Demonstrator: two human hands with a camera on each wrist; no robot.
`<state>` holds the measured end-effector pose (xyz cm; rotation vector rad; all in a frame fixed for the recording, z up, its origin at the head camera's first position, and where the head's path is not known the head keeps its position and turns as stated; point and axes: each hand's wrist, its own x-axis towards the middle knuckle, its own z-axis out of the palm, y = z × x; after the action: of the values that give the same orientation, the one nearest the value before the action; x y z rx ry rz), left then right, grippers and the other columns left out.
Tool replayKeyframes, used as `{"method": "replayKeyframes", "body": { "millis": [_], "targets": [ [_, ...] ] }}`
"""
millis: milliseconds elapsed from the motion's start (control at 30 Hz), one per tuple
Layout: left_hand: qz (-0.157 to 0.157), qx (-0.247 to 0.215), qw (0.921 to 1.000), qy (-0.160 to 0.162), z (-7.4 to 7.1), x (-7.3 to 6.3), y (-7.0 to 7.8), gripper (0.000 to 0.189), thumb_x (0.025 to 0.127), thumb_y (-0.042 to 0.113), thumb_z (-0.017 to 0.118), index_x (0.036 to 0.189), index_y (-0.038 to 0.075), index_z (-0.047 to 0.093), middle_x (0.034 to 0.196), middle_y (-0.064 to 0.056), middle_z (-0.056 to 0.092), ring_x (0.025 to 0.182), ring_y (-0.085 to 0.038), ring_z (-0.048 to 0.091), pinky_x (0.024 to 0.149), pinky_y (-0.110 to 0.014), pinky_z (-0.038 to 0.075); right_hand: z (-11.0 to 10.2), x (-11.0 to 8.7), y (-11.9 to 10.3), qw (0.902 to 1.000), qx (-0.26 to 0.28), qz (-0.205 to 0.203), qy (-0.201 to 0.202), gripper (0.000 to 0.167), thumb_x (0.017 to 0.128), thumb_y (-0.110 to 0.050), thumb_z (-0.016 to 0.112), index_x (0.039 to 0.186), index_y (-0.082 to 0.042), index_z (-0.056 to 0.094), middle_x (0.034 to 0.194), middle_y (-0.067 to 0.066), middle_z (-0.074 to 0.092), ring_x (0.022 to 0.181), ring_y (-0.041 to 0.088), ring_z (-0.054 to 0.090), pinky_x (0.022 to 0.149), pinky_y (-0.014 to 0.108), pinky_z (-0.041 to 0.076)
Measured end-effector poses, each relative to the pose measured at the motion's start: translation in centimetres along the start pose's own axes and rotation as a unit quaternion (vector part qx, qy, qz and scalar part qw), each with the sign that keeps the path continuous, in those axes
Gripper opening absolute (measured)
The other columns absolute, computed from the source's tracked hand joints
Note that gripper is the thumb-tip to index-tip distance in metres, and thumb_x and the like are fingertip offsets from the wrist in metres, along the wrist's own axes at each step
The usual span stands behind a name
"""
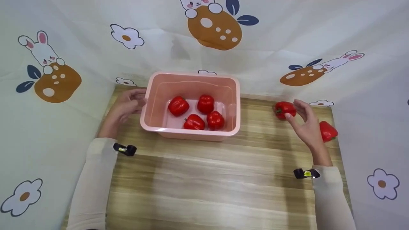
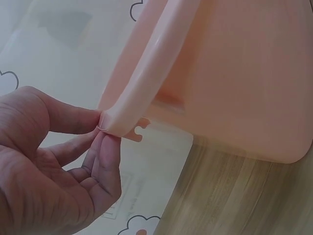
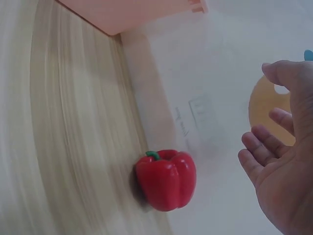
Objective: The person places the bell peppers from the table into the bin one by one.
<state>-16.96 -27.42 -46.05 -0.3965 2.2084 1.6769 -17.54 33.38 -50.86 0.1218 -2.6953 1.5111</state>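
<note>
A pink plastic bin (image 1: 237, 105) stands at the back of the wooden table, with several red bell peppers (image 1: 178, 106) inside. My left hand (image 1: 124, 105) is at the bin's left side; in the left wrist view its thumb and fingers pinch the end of the rim (image 2: 146, 68). Over at the right, my right hand (image 1: 307, 126) has its fingers spread beside a red bell pepper (image 1: 284, 110) on the table. The right wrist view shows that hand (image 3: 286, 147) apart from the pepper (image 3: 168, 181), with nothing in it.
Another red bell pepper (image 1: 327, 131) lies at the table's right edge, partly behind my right wrist. A pale cloth (image 1: 153, 60) printed with rabbits and flowers rises around the table (image 1: 204, 185) at the back and sides.
</note>
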Motion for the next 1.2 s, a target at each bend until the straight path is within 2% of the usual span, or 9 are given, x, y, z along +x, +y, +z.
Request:
{"method": "replayKeyframes", "body": {
  "millis": [200,333,500,567,767,1000,1200],
  "targets": [
    [0.005,-0.003,1.0,0.002,0.0,-0.3,0.1,0.056,0.102,0.003,0.055,0.158,0.003,0.046,0.124,-0.006,0.062,0.095,-0.007,0.07,0.088,-0.027,0.068,-0.3,-0.9,1.4,0.9991,0.03,0.017,0.024,0.065,0.098,-0.019,0.076,0.155,-0.006,0.047,0.157,0.017,0.051,0.147,0.033,0.05,0.124,0.017,0.042],
    [0.004,-0.008,1.0,0.001,0.1,-0.3,0.3,0.057,0.102,0.003,0.055,0.158,0.002,0.045,0.122,-0.004,0.063,0.094,-0.005,0.072,0.085,-0.026,0.068,-0.5,-1.3,2.4,0.9982,0.041,0.021,0.037,0.064,0.098,-0.011,0.075,0.155,-0.001,0.046,0.156,0.019,0.052,0.145,0.028,0.051,0.121,0.01,0.041],
    [0.001,-0.002,1.0,0.003,0.0,-0.2,0.2,0.056,0.103,0.003,0.055,0.159,0.003,0.045,0.122,-0.004,0.062,0.092,-0.004,0.071,0.086,-0.026,0.068,-0.6,-1.6,3.2,0.9978,0.035,0.034,0.046,0.066,0.097,-0.011,0.076,0.155,-0.001,0.047,0.155,0.016,0.054,0.141,0.017,0.052,0.122,0.013,0.041],
    [0.0,0.0,1.0,0.003,0.0,-0.1,0.2,0.057,0.103,0.003,0.055,0.159,0.003,0.045,0.122,-0.005,0.061,0.092,-0.004,0.07,0.086,-0.026,0.068,-0.5,-1.8,3.5,0.9974,0.035,0.037,0.051,0.065,0.096,-0.011,0.077,0.154,-0.001,0.048,0.155,0.015,0.054,0.142,0.018,0.052,0.124,0.017,0.042],
    [-0.002,0.0,1.0,0.004,0.0,-0.1,0.1,0.057,0.103,0.004,0.055,0.159,0.003,0.044,0.129,-0.009,0.06,0.095,-0.006,0.07,0.088,-0.028,0.068,-0.1,-2.2,4.6,0.9949,0.048,0.05,0.073,0.063,0.095,-0.006,0.077,0.152,-0.001,0.05,0.152,0.011,0.056,0.137,0.009,0.053,0.127,0.026,0.043],
    [-0.004,-0.002,1.0,0.0,0.1,-0.2,0.2,0.057,0.104,0.005,0.055,0.16,0.003,0.043,0.14,-0.016,0.056,0.098,-0.007,0.069,0.089,-0.029,0.068,0.2,-3.0,6.0,0.991,0.073,0.066,0.091,0.065,0.095,-0.009,0.077,0.154,-0.004,0.048,0.153,0.012,0.055,0.146,0.026,0.051,0.129,0.028,0.04],
    [-0.01,0.001,0.9999,0.0,0.0,0.0,0.3,0.058,0.103,0.005,0.056,0.16,0.004,0.043,0.138,-0.013,0.058,0.097,-0.006,0.069,0.088,-0.027,0.068,0.7,-3.6,7.5,0.9876,0.081,0.077,0.111,0.064,0.095,-0.008,0.076,0.152,0.0,0.049,0.153,0.018,0.054,0.144,0.027,0.052,0.128,0.027,0.041]
  ]
}}
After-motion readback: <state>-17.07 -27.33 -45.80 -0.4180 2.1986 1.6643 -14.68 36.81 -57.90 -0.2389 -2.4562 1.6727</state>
